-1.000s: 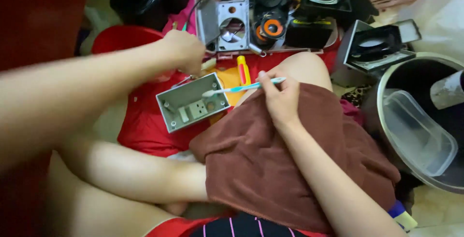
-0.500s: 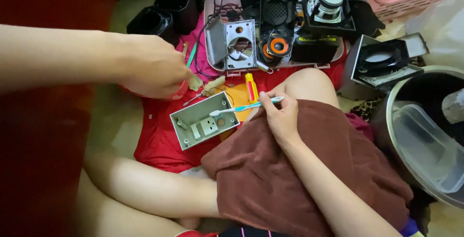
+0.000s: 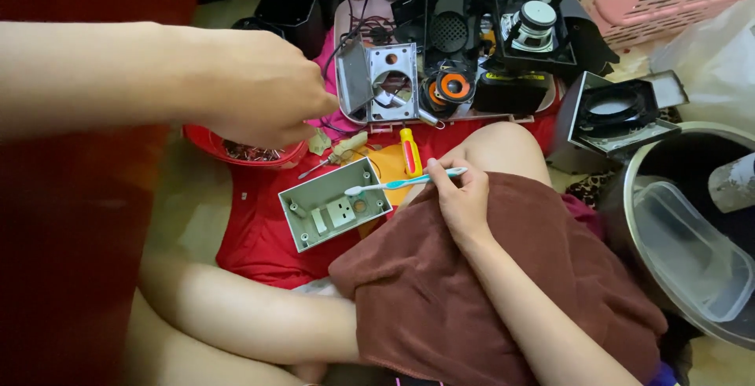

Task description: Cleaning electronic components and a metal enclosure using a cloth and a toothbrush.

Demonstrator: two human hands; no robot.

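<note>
the right hand [image 3: 462,197] stayed clamped on the toothbrush [image 3: 401,184], bristles over the grey housing [image 3: 334,213]. the left hand [image 3: 263,91], fingers pinched together, had lifted away above the housing, over the red bowl [image 3: 206,140].

Toothbrush [image 3: 405,183] in right hand [image 3: 464,201] — over grey box [image 3: 334,213]

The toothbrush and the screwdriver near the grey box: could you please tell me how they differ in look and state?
The toothbrush is slim, white and light blue; the screwdriver is stubbier, with a yellow and red handle. The toothbrush is held in the right hand, its head over the open grey box; the screwdriver lies untouched on the red cloth. The toothbrush lies nearly crosswise, the screwdriver points away from the person. Both are near the raised knee.
</note>
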